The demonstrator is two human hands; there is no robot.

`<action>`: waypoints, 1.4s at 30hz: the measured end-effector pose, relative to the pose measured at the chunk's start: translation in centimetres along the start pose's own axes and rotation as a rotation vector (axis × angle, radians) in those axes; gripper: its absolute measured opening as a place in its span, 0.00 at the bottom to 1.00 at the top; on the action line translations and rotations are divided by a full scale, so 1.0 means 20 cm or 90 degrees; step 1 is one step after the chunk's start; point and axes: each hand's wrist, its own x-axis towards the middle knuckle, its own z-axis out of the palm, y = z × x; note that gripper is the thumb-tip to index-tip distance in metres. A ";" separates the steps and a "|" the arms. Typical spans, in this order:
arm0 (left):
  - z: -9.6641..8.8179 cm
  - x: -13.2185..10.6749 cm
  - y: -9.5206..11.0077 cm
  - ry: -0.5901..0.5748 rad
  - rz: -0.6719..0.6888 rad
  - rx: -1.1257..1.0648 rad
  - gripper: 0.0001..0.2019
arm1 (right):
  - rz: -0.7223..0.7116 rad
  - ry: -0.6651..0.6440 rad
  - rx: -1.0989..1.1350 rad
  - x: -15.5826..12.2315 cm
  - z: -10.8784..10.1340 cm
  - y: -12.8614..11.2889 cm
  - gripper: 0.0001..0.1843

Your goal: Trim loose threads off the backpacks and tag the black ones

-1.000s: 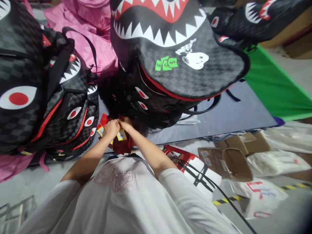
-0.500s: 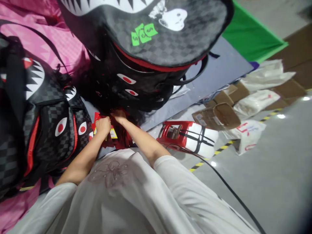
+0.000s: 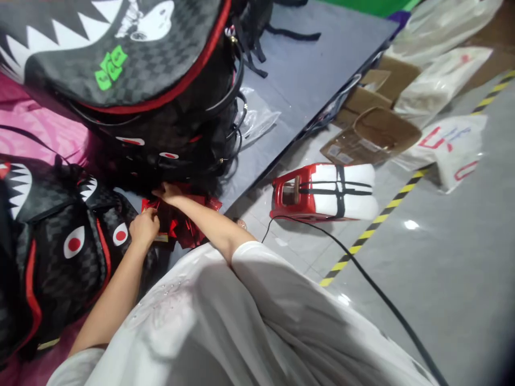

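My left hand (image 3: 145,228) is closed at the left edge of a pile of shiny red pieces (image 3: 189,222); what its fingers grip is too small to make out. Just above and to the right, my right hand (image 3: 169,194) has its fingers drawn together against the dark area under a big black checkered bag (image 3: 181,120). Whatever is between them is hidden. The bag has a red-edged top, white shark teeth and green banknote prints. Close to the left hand stands a smaller black checkered bag (image 3: 86,236) with red-and-white eyes.
Right of me on the floor is a red and white car-shaped object (image 3: 322,192) with black straps, a black cable (image 3: 354,254) crossing before it. Farther off lie an open cardboard box (image 3: 374,136) and white plastic bags (image 3: 450,145). Pink fabric (image 3: 44,126) lies at left.
The view has swung, shifting bags and hands left in the picture. My left hand has moved off the red pile's middle to its left edge; the right stays near the big bag's bottom.
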 end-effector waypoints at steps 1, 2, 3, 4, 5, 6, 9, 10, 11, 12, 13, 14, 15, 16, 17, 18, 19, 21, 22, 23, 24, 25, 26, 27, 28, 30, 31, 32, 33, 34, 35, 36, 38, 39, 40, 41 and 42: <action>0.00 0.00 0.02 0.019 0.008 -0.013 0.18 | -0.027 0.021 0.006 -0.03 -0.01 0.02 0.24; 0.00 -0.01 0.05 0.039 0.022 -0.024 0.18 | -0.053 0.054 0.021 -0.06 -0.04 0.06 0.23; -0.01 -0.01 0.08 0.059 0.042 -0.036 0.18 | -0.066 0.103 0.061 -0.10 -0.08 0.12 0.21; -0.01 -0.01 0.11 0.079 0.066 -0.048 0.17 | -0.059 0.164 0.123 -0.14 -0.12 0.20 0.19; -0.01 -0.02 0.14 0.101 0.094 -0.061 0.17 | -0.033 0.229 0.196 -0.17 -0.18 0.28 0.18; -0.02 -0.02 0.18 0.120 0.123 -0.073 0.16 | 0.011 0.290 0.270 -0.19 -0.24 0.36 0.18; -0.01 -0.03 0.31 0.115 0.207 -0.105 0.14 | 0.126 0.399 0.410 -0.20 -0.41 0.58 0.24; 0.00 -0.03 0.35 0.094 0.223 -0.110 0.14 | 0.140 0.406 0.442 -0.18 -0.45 0.62 0.25; 0.00 -0.02 0.40 0.070 0.232 -0.111 0.14 | 0.150 0.404 0.483 -0.15 -0.49 0.65 0.26; 0.01 -0.02 0.45 0.048 0.239 -0.110 0.14 | 0.156 0.391 0.529 -0.12 -0.52 0.67 0.24; 0.02 -0.01 0.49 0.033 0.245 -0.106 0.15 | 0.159 0.369 0.576 -0.09 -0.55 0.67 0.22; 0.04 0.00 0.53 0.022 0.249 -0.100 0.16 | 0.160 0.341 0.620 -0.06 -0.57 0.67 0.18; 0.05 0.00 0.57 0.018 0.246 -0.092 0.16 | 0.161 0.311 0.661 -0.04 -0.59 0.66 0.15; 0.07 0.01 0.61 0.016 0.235 -0.081 0.17 | 0.161 0.281 0.694 -0.03 -0.62 0.65 0.11; 0.08 0.01 0.64 0.013 0.216 -0.070 0.17 | 0.163 0.253 0.719 -0.03 -0.64 0.64 0.08; 0.10 0.02 0.67 0.010 0.193 -0.060 0.17 | 0.167 0.229 0.735 -0.03 -0.67 0.64 0.06; 0.12 0.02 0.70 0.006 0.173 -0.055 0.17 | 0.172 0.207 0.745 -0.04 -0.70 0.63 0.04; 0.16 0.01 0.74 -0.003 0.155 -0.059 0.17 | 0.188 0.172 0.746 -0.06 -0.76 0.62 0.03; 0.17 0.01 0.76 -0.009 0.155 -0.067 0.17 | 0.193 0.159 0.732 -0.07 -0.78 0.62 0.03; 0.19 0.01 0.78 -0.012 0.155 -0.076 0.16 | 0.193 0.145 0.705 -0.07 -0.81 0.62 0.04; 0.20 0.02 0.79 -0.011 0.154 -0.085 0.16 | 0.190 0.133 0.668 -0.08 -0.83 0.61 0.05; 0.21 0.02 0.80 -0.008 0.151 -0.094 0.16 | 0.182 0.124 0.623 -0.08 -0.85 0.61 0.06; 0.22 0.03 0.82 -0.004 0.145 -0.105 0.16 | 0.175 0.122 0.576 -0.08 -0.87 0.62 0.06; 0.22 0.03 0.82 0.001 0.136 -0.116 0.16 | 0.169 0.130 0.532 -0.07 -0.89 0.62 0.06; 0.23 0.04 0.83 0.003 0.127 -0.128 0.16 | 0.165 0.149 0.498 -0.07 -0.91 0.63 0.07; 0.25 0.06 0.84 0.006 0.114 -0.158 0.16 | 0.156 0.193 0.447 -0.06 -0.93 0.63 0.12; 0.26 0.06 0.84 0.008 0.114 -0.176 0.16 | 0.150 0.202 0.423 -0.06 -0.94 0.62 0.13; 0.27 0.07 0.84 0.010 0.118 -0.196 0.16 | 0.141 0.203 0.397 -0.06 -0.95 0.61 0.14; 0.28 0.07 0.84 0.012 0.122 -0.218 0.16 | 0.130 0.197 0.367 -0.07 -0.96 0.59 0.13; 0.29 0.07 0.84 0.012 0.122 -0.240 0.16 | 0.122 0.189 0.336 -0.07 -0.96 0.57 0.12; 0.31 0.08 0.84 0.009 0.118 -0.261 0.16 | 0.115 0.183 0.304 -0.08 -0.97 0.54 0.11; 0.32 0.08 0.84 0.006 0.111 -0.282 0.16 | 0.107 0.180 0.276 -0.08 -0.98 0.52 0.11; 0.33 0.10 0.82 0.009 0.095 -0.325 0.17 | 0.099 0.184 0.230 -0.09 -0.99 0.47 0.08; 0.33 0.11 0.81 0.019 0.089 -0.347 0.17 | 0.096 0.188 0.215 -0.10 -1.00 0.45 0.07; 0.33 0.12 0.80 0.035 0.084 -0.369 0.18 | 0.095 0.198 0.203 -0.10 -1.00 0.44 0.06; 0.33 0.14 0.78 0.051 0.080 -0.387 0.18 | 0.094 0.208 0.193 -0.11 -1.01 0.43 0.05; 0.33 0.17 0.77 0.065 0.076 -0.402 0.18 | 0.092 0.218 0.184 -0.11 -1.01 0.43 0.04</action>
